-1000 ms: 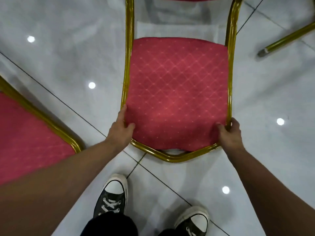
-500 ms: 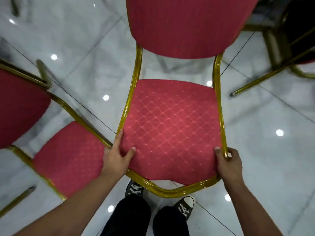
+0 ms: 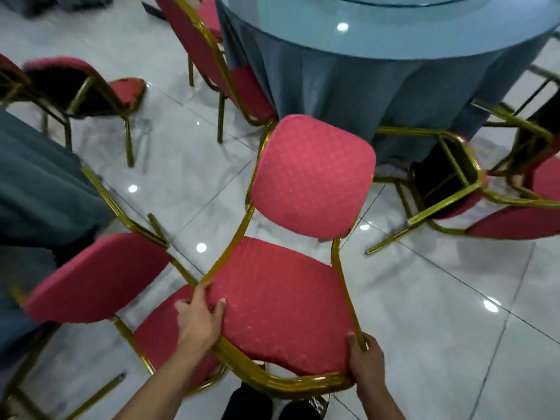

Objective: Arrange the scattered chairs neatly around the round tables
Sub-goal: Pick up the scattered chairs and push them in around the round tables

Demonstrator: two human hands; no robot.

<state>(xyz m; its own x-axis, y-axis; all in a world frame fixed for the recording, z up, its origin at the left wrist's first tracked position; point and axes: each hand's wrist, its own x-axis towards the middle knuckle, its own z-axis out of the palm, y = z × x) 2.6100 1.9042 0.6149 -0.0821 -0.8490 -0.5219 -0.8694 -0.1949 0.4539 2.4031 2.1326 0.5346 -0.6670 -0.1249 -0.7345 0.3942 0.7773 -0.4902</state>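
Right, my left hand (image 3: 198, 324) and right hand (image 3: 365, 357) both clamp the chair (image 3: 281, 310) at its seat front; rigid frame, probably light, so these corners suit steering it tableward.

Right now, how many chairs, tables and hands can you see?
Red chairs: at least 6, counting the held chair; tipped chairs at right overlap.
Blue-clothed tables: 2
Hands: 2, left hand and right hand
Total: at least 10

The held chair (image 3: 281, 310) rose off the floor and tipped, backrest toward twelve o'clock, as the view lifted to reveal a round table (image 3: 394, 34) and toppled chairs (image 3: 454, 189) at two o'clock.
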